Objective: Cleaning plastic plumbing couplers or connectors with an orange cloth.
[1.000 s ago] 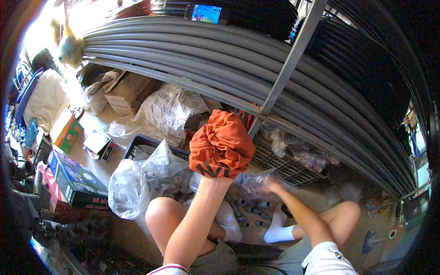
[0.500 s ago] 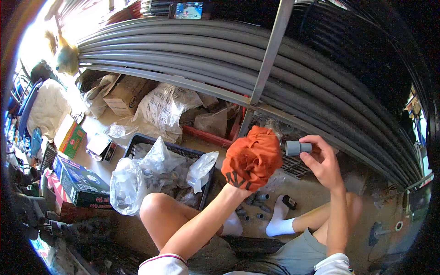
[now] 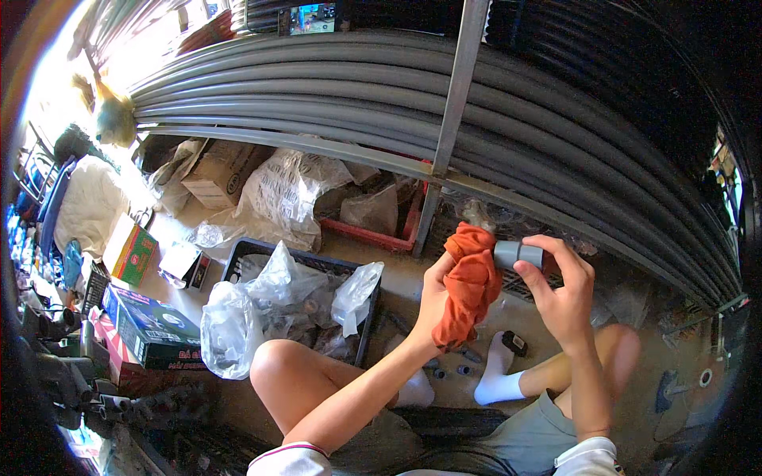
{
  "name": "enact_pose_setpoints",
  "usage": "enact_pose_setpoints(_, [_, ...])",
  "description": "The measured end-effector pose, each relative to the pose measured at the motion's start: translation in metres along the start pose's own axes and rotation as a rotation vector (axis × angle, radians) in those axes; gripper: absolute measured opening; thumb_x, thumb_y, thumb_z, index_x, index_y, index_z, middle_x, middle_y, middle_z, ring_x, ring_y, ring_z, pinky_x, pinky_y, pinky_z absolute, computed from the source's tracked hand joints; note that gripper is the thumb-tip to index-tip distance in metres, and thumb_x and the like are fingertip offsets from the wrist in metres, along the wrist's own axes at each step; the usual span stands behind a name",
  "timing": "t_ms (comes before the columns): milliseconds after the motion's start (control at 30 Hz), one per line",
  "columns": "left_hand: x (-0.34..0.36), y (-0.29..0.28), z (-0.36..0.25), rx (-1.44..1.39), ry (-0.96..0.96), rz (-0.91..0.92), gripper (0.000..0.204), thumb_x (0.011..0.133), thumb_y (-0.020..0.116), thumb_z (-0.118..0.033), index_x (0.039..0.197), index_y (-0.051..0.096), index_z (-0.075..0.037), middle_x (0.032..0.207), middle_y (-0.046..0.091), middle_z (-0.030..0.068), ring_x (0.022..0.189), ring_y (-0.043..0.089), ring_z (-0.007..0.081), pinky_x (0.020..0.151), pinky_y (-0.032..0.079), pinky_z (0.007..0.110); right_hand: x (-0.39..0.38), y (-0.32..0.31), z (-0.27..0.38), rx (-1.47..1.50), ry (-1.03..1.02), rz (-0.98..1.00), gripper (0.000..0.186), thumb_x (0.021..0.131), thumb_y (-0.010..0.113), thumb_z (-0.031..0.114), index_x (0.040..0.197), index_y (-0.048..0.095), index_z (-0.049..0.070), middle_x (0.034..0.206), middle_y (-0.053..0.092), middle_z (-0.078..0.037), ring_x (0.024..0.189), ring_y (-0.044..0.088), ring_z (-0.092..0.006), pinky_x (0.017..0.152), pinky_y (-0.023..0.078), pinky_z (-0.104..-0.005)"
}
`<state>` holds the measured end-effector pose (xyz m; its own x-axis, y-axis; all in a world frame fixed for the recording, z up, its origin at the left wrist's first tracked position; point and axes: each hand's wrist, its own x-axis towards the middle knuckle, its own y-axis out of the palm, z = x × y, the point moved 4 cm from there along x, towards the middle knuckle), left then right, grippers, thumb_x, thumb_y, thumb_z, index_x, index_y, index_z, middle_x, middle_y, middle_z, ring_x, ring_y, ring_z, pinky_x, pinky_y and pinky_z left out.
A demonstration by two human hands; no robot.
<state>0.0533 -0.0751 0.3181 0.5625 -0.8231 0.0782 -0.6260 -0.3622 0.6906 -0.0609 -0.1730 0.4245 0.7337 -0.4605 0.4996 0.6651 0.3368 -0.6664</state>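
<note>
My left hand (image 3: 432, 308) grips a crumpled orange cloth (image 3: 474, 287), its fingers mostly hidden in the folds. The cloth presses against the left end of a grey plastic pipe fitting (image 3: 517, 255). Thumb and fingers of my right hand (image 3: 567, 300) pinch the fitting's right end. Both hands are raised over the floor, in front of my bent legs. Below them, between my white-socked feet, lie several small grey pipe fittings (image 3: 464, 370). A small black object (image 3: 515, 343) rests by my right foot.
Long grey pipes (image 3: 317, 87) fill a metal rack (image 3: 459, 95) ahead. A dark crate (image 3: 367, 324) with clear plastic bags (image 3: 278, 274) stands by my left knee. Behind it are a red tray (image 3: 373, 236) and a cardboard box (image 3: 226, 173). Coloured boxes (image 3: 147, 325) sit at left.
My left hand has turned, so more of it shows outside the cloth, and the cloth hangs longer. The right hand still pinches the fitting. The view has shifted slightly.
</note>
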Motion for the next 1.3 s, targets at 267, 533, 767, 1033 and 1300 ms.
enact_pose_setpoints(267, [-0.001,0.001,-0.002,0.091,0.106,0.071,0.055,0.091,0.077,-0.016,0.135,0.047,-0.004,0.113,0.062,0.0017,0.095,0.060,0.0070,0.078,0.050,0.023,0.000,0.002,0.004,-0.052,-0.049,-0.019,0.031,0.087,0.078,0.024,0.108,0.066,0.004,0.094,0.072,-0.015,0.083,0.071,-0.0314,0.073,0.054,-0.0372])
enact_pose_setpoints(533, [-0.001,-0.001,0.002,0.186,0.063,0.140,0.050,0.092,0.076,-0.017,0.130,0.048,-0.001,0.111,0.059,0.0010,0.099,0.057,0.0078,0.086,0.048,0.025,-0.019,0.017,-0.007,0.090,0.198,0.006,0.029,0.091,0.076,0.027,0.102,0.065,0.003,0.076,0.069,-0.013,0.064,0.067,-0.0266,0.060,0.050,-0.0363])
enact_pose_setpoints(767, [0.002,-0.005,-0.004,0.211,-0.018,0.122,0.038,0.096,0.072,-0.022,0.123,0.052,-0.004,0.098,0.058,-0.0022,0.086,0.056,0.0044,0.074,0.048,0.022,-0.023,0.029,-0.012,-0.195,0.141,0.111,0.038,0.097,0.066,0.032,0.075,0.061,0.001,0.055,0.056,-0.020,0.050,0.059,-0.0393,0.049,0.042,-0.0459])
enact_pose_setpoints(1033, [0.005,-0.005,-0.007,0.277,0.045,0.108,0.030,0.098,0.068,-0.019,0.120,0.053,-0.004,0.099,0.060,-0.0005,0.084,0.059,0.0072,0.073,0.050,0.025,-0.018,0.030,-0.021,-0.072,0.207,0.152,0.051,0.099,0.059,0.040,0.066,0.057,0.001,0.055,0.052,-0.023,0.052,0.057,-0.0432,0.050,0.041,-0.0472])
enact_pose_setpoints(1300, [0.011,-0.023,0.018,-0.219,-0.315,0.053,0.032,0.098,0.067,-0.018,0.123,0.056,-0.002,0.103,0.066,0.0030,0.085,0.064,0.0102,0.072,0.052,0.024,-0.008,0.017,-0.005,-0.174,0.127,0.065,0.042,0.097,0.064,0.039,0.077,0.061,0.002,0.055,0.056,-0.019,0.052,0.061,-0.0388,0.051,0.045,-0.0442])
